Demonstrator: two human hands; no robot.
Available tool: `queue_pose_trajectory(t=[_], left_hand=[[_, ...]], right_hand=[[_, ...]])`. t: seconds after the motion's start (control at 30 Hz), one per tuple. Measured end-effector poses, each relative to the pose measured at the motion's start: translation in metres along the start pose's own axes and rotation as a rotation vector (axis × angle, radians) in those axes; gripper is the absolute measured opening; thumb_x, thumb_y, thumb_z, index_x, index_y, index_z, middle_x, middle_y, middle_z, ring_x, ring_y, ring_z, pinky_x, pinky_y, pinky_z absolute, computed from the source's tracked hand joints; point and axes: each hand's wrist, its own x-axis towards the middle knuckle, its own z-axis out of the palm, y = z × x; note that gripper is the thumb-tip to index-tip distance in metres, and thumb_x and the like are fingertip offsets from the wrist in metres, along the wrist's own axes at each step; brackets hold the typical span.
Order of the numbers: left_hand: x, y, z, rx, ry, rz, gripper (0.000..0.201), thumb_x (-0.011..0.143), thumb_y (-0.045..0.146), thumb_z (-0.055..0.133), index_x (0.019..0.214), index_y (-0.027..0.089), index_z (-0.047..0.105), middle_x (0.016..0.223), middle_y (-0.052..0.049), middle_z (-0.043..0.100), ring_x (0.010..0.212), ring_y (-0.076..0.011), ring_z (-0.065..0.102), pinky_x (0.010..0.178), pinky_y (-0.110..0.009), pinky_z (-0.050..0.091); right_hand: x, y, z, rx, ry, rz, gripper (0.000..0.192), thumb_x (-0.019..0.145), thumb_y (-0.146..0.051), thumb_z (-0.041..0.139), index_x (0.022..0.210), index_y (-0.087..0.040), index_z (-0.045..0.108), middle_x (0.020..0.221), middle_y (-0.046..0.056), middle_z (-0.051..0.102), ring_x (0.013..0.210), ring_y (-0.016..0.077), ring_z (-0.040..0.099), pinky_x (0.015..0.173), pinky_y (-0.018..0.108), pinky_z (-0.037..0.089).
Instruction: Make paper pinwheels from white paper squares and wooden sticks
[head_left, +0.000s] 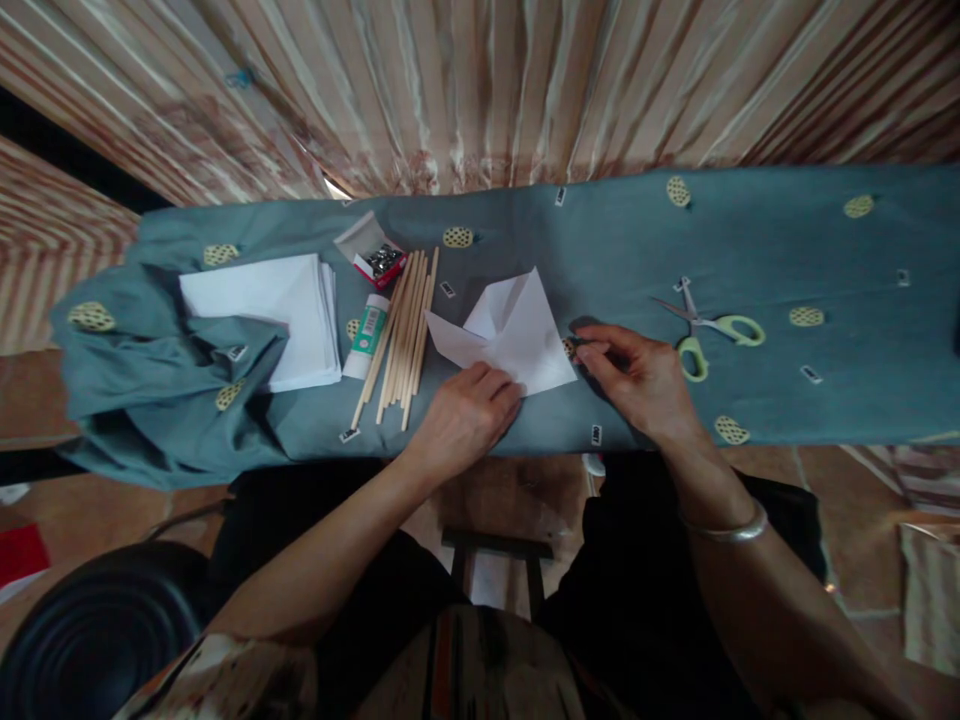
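Lying on cloth: folded white paper (514, 335), flaps partly raised, at mid-table on the blue-grey tablecloth (825, 250).
Left hand (465, 415): fingers curled loosely, tips pressing the paper's near edge; grasping nothing.
Right hand (641, 380): fingers drawn together, tips pinching at the paper's right corner.
Left of paper: bundle of wooden sticks (405, 335), glue stick (367, 335), small box of clips (382, 262), stack of white sheets (277, 315).
Right of paper: green-handled scissors (712, 325), apart from the hand.
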Motion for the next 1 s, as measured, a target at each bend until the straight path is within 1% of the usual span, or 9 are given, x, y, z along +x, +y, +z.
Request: queue_pose_trajectory(t=[0.1, 0.17, 0.23, 0.33, 0.4, 0.53, 0.7, 0.87, 1.0], left_hand=[[-0.001, 0.002, -0.004, 0.011, 0.029, 0.014, 0.017, 0.097, 0.016, 0.051, 0.092, 0.012, 0.067, 0.089, -0.008, 0.069, 0.082, -0.0206, 0.063, 0.072, -0.032, 0.056], [-0.003, 0.005, -0.005, -0.012, 0.061, 0.035, 0.017, 0.097, 0.016, 0.051, 0.092, 0.012, 0.067, 0.090, -0.008, 0.069, 0.082, -0.0192, 0.064, 0.073, -0.031, 0.057], [-0.006, 0.008, -0.006, -0.043, 0.083, 0.069, 0.016, 0.097, 0.016, 0.051, 0.093, 0.012, 0.066, 0.091, -0.007, 0.070, 0.083, -0.0183, 0.066, 0.075, -0.030, 0.057], [-0.009, 0.010, -0.007, -0.071, 0.078, 0.086, 0.016, 0.097, 0.016, 0.051, 0.092, 0.012, 0.066, 0.091, -0.007, 0.070, 0.083, -0.0181, 0.067, 0.076, -0.030, 0.058], [-0.011, 0.009, -0.006, -0.081, 0.072, 0.076, 0.016, 0.097, 0.016, 0.052, 0.092, 0.012, 0.066, 0.091, -0.007, 0.070, 0.083, -0.0180, 0.068, 0.075, -0.030, 0.058], [-0.012, 0.009, -0.006, -0.098, 0.094, 0.069, 0.014, 0.097, 0.015, 0.053, 0.096, 0.011, 0.067, 0.095, -0.008, 0.071, 0.086, -0.0180, 0.068, 0.077, -0.030, 0.059], [-0.010, 0.010, -0.007, -0.120, 0.083, 0.080, 0.015, 0.096, 0.014, 0.053, 0.097, 0.009, 0.067, 0.096, -0.009, 0.072, 0.088, -0.0196, 0.068, 0.078, -0.032, 0.060], [-0.010, 0.012, -0.007, -0.115, 0.045, 0.091, 0.015, 0.096, 0.015, 0.054, 0.097, 0.009, 0.068, 0.096, -0.009, 0.072, 0.091, -0.0201, 0.066, 0.080, -0.033, 0.060], [-0.010, 0.013, -0.007, -0.113, 0.014, 0.078, 0.013, 0.095, 0.016, 0.056, 0.093, 0.010, 0.068, 0.096, -0.009, 0.071, 0.090, -0.0208, 0.065, 0.079, -0.033, 0.060]], right_hand=[[-0.002, 0.003, -0.005, 0.040, -0.033, -0.099, 0.028, 0.090, -0.028, 0.055, 0.111, -0.026, 0.074, 0.105, 0.005, 0.076, 0.098, 0.0249, 0.072, 0.094, 0.045, 0.056], [-0.006, 0.004, -0.009, 0.075, -0.118, -0.209, 0.034, 0.088, -0.020, 0.053, 0.114, -0.030, 0.073, 0.128, 0.003, 0.069, 0.123, 0.0256, 0.063, 0.108, 0.047, 0.049], [-0.010, 0.005, -0.014, 0.085, -0.229, -0.273, 0.042, 0.083, -0.014, 0.054, 0.116, -0.032, 0.071, 0.148, 0.001, 0.053, 0.139, 0.0255, 0.049, 0.114, 0.048, 0.043], [-0.016, 0.007, -0.020, 0.049, -0.377, -0.280, 0.046, 0.080, -0.009, 0.054, 0.115, -0.034, 0.072, 0.160, -0.003, 0.038, 0.147, 0.0259, 0.038, 0.117, 0.049, 0.041], [-0.018, 0.008, -0.023, 0.022, -0.419, -0.283, 0.047, 0.079, -0.008, 0.054, 0.113, -0.035, 0.072, 0.162, -0.006, 0.033, 0.150, 0.0261, 0.032, 0.120, 0.051, 0.036], [-0.019, 0.009, -0.025, 0.021, -0.421, -0.287, 0.038, 0.082, -0.015, 0.064, 0.112, -0.038, 0.074, 0.164, -0.010, 0.029, 0.152, 0.0283, 0.025, 0.124, 0.054, 0.026], [-0.017, 0.008, -0.022, 0.121, -0.361, -0.290, 0.011, 0.087, -0.032, 0.069, 0.092, -0.033, 0.078, 0.158, -0.007, 0.041, 0.150, 0.0286, 0.032, 0.124, 0.055, 0.027], [-0.011, 0.010, -0.010, 0.161, -0.259, -0.292, 0.007, 0.084, -0.035, 0.073, 0.087, -0.032, 0.078, 0.151, -0.003, 0.051, 0.145, 0.0289, 0.041, 0.121, 0.054, 0.033], [-0.008, 0.005, 0.005, 0.056, -0.176, -0.341, 0.012, 0.088, -0.034, 0.067, 0.086, -0.027, 0.077, 0.148, 0.003, 0.055, 0.145, 0.0306, 0.039, 0.119, 0.056, 0.034]])
